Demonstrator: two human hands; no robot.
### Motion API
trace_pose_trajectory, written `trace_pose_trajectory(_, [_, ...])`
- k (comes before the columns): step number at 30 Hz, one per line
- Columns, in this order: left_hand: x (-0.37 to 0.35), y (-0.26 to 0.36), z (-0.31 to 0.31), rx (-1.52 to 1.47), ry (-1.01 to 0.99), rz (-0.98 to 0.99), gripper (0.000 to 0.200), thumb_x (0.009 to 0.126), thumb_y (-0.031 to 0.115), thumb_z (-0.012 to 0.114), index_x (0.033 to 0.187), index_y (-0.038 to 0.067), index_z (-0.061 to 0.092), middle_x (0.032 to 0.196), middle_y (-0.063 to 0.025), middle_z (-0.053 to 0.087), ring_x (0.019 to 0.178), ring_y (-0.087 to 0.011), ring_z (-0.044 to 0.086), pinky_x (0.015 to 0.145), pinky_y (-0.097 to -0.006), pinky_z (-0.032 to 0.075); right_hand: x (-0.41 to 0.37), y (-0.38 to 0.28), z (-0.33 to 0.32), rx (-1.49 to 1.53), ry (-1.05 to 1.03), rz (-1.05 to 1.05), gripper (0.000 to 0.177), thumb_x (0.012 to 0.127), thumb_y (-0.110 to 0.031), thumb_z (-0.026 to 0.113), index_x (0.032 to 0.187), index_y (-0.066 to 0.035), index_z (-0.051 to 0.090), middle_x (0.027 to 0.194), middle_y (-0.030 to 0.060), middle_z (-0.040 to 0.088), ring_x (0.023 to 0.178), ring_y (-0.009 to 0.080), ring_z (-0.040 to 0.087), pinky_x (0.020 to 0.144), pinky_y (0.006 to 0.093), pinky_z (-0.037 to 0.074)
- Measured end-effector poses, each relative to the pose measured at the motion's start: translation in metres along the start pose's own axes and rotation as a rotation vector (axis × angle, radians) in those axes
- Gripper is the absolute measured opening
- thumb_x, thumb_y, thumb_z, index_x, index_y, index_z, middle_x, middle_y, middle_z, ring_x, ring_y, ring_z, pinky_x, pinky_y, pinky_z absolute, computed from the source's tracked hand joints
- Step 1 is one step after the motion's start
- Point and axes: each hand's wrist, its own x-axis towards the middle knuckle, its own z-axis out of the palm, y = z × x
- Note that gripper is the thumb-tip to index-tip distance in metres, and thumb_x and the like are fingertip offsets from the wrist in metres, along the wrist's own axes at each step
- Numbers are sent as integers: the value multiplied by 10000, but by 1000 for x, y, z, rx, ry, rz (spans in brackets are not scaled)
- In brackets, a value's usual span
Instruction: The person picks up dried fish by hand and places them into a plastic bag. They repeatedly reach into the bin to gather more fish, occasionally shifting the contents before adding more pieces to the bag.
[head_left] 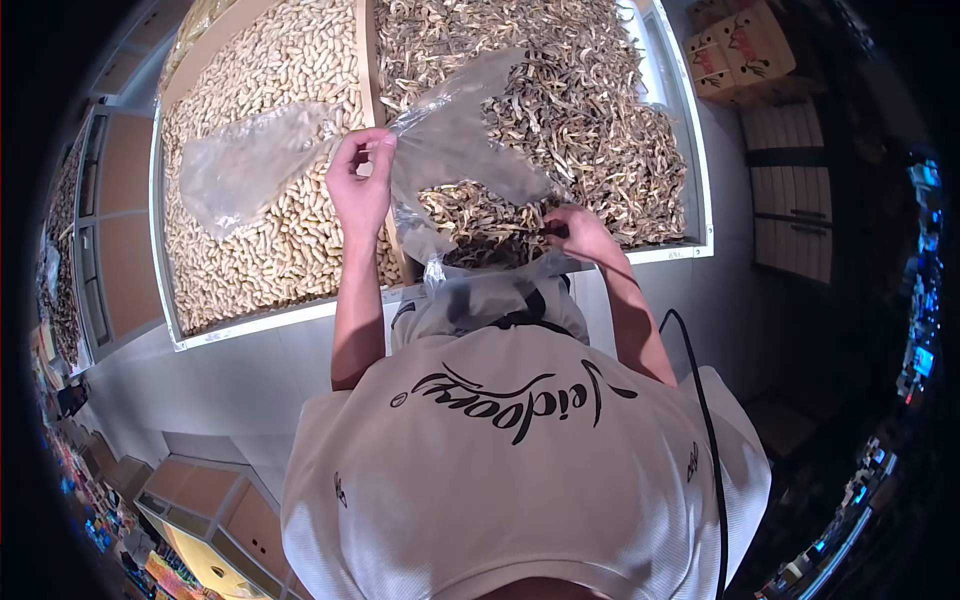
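Across a white-rimmed divided bin (245, 321), pale unshelled peanuts (290, 250) fill the left compartment and dried brown-and-cream strips (620, 150) the right. The left hand (363, 185) grips clear plastic film (450, 125) above the divider; the right hand (580, 235) touches the strips, its grip partly curled.

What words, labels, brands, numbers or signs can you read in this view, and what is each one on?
"Jeidoory", roughly: black script, upside down on the white shirt; spelling uncertain.
"®": small mark at the end of that script.
Too small or blurred to read: small black marks on the shirt's sides, faint marks on the bin rim, red print on the cardboard boxes.
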Motion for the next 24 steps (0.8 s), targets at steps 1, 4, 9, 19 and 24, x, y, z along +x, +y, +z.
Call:
trace_pose_trajectory(1, [0, 0, 1, -7, 6, 3, 101, 907, 97, 731, 979, 27, 720, 875, 9, 697, 723, -52, 542, 673, -203, 448, -1, -1, 1, 49, -4, 0, 382, 758, -111, 756, 1128, -43, 688, 1000, 133, 684, 968, 312, 687, 903, 397, 556])
trace_pose_trajectory(4, [-1, -1, 1, -4, -12, 4, 100, 907, 99, 732, 978, 29, 721, 884, 9, 699, 739, -52, 548, 681, -207, 449, 0, -4, 5, 52, 116, -15, 390, 753, -119, 752, 1131, -50, 689, 1067, 139, 677, 1054, 315, 662, 945, 410, 535])
trace_pose_trajectory(9, [-5, 2, 3, 3, -28, 33, 88, 903, 96, 733, 963, 33, 723, 895, 3, 699, 766, -57, 560, 699, -219, 454, 0, -13, 7, -223, 154, 16, 687, 740, -293, 816, 1353, -115, 559, 1379, 147, 535, 1288, 358, 517, 1048, 461, 477])
trace_pose_trajectory(19, [-7, 4, 5, 8, -21, 73, 90, 892, 79, 742, 959, 23, 720, 893, -15, 697, 784, -74, 585, 705, -227, 461, 2, 5, 8, -250, 27, 203, 913, 689, -504, 850, 1357, 30, 532, 1297, 286, 561, 1263, 418, 515, 1088, 445, 438])
trace_pose_trajectory(24, [-7, 8, 4, 18, -17, 97, 92, 892, 79, 742, 960, 21, 721, 893, -16, 701, 788, -76, 588, 700, -225, 457, -1, 9, 7, -215, -20, 184, 796, 660, -447, 880, 1253, 20, 627, 1300, 272, 564, 1253, 412, 525, 1072, 440, 454])
